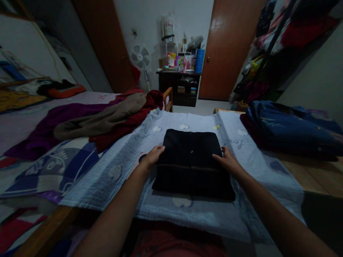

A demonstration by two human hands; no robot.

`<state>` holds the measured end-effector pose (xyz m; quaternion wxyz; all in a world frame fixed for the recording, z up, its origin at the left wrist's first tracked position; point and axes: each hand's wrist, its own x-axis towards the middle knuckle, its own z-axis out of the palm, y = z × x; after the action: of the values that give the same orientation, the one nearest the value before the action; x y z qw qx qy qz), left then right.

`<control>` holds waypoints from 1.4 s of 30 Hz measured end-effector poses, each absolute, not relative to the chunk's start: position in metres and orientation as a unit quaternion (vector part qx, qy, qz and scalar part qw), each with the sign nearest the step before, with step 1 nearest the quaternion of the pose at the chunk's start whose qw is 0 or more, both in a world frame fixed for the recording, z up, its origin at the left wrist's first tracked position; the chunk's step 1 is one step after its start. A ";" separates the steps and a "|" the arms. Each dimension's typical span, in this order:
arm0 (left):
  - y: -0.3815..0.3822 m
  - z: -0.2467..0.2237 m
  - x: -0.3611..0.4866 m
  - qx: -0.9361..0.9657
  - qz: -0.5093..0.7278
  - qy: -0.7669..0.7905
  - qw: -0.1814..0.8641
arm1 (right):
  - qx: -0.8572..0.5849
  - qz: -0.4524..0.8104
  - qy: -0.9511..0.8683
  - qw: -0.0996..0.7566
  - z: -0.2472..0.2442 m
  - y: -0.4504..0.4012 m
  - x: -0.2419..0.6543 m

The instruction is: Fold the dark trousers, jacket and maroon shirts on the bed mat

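A black buttoned shirt (190,151), folded into a neat rectangle, lies on a pale blue sheet (184,214) with heart shapes. Two buttons show along its middle line. My left hand (154,156) grips the shirt's left edge, thumb uppermost and the other fingers mostly hidden. On the opposite edge, my right hand (227,160) has its thumb on top of the fabric and its fingers at the side, closed on the shirt. Below the shirt's upper part, another folded layer of black cloth spreads a little wider toward me.
Folded jeans (292,125) are stacked at the right on a wooden surface (308,171). To the left, a brown garment (102,116) lies across red and purple cloth on a bed. A fan (141,57) and a dark cabinet (177,87) stand at the back wall.
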<state>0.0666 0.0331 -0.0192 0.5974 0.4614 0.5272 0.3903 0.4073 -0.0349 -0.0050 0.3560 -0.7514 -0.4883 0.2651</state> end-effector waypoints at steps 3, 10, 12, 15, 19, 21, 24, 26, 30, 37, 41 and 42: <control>0.036 -0.019 0.076 0.474 0.350 0.494 0.639 | -0.740 0.396 -0.404 0.364 -0.009 -0.035 0.411; 0.047 -0.014 0.091 0.493 0.349 0.517 0.607 | -0.725 0.502 -0.295 0.368 0.010 -0.034 0.403; 0.051 -0.013 0.093 0.477 0.339 0.526 0.617 | -0.701 0.538 -0.283 0.374 0.009 -0.031 0.406; 0.055 -0.012 0.094 0.458 0.327 0.494 0.662 | -0.660 0.604 -0.261 0.363 0.006 -0.026 0.410; 0.062 -0.012 0.090 0.416 0.277 0.496 0.709 | -0.644 0.664 -0.201 0.322 0.006 -0.022 0.414; 0.066 -0.013 0.087 0.403 0.246 0.511 0.718 | -0.643 0.672 -0.188 0.315 0.008 -0.020 0.414; 0.071 -0.015 0.085 0.393 0.212 0.518 0.729 | -0.640 0.662 -0.204 0.333 0.008 -0.018 0.415; 0.072 -0.015 0.086 0.385 0.202 0.514 0.740 | -0.624 0.661 -0.219 0.354 0.006 -0.018 0.415; 0.067 -0.012 0.090 0.368 0.231 0.508 0.743 | -0.592 0.673 -0.231 0.378 0.006 -0.023 0.415; 0.056 0.021 0.089 0.395 0.296 0.471 0.731 | -0.576 0.646 -0.270 0.423 0.036 -0.030 0.415; 0.063 0.051 0.092 0.420 0.344 0.427 0.723 | -0.578 0.616 -0.294 0.448 0.063 -0.021 0.417; 0.067 0.057 0.094 0.429 0.361 0.419 0.714 | -0.580 0.602 -0.299 0.459 0.069 -0.016 0.417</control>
<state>0.0945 0.0665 0.0573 0.7142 0.4293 0.4191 0.3606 0.4169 -0.0164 0.0689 0.4594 -0.5804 -0.2992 0.6022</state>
